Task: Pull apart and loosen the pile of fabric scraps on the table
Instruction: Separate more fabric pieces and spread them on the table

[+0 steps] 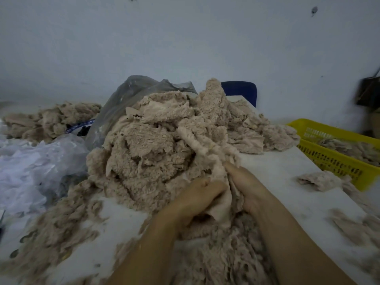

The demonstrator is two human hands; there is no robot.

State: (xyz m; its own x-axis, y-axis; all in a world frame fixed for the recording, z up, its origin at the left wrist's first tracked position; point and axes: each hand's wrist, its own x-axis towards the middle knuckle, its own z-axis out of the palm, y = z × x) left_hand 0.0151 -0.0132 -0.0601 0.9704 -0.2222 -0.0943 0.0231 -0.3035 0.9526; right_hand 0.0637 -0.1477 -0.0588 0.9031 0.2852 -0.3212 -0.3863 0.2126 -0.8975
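Left hand (195,200), right hand (246,184), both gripping one fabric scrap (221,210), beside pile (156,145), white table (287,182)

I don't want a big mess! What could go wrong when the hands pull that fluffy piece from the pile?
The left hand and right hand grip a scrap that runs up into the tall pile; a hard tug might topple it. The loose scrap beside the yellow basket lies near the table edge and might fall.

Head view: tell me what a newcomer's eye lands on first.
The big beige pile of fabric scraps fills the middle of the table. At its near edge the left hand and right hand grip one scrap between them. A yellow basket sits at the right edge.
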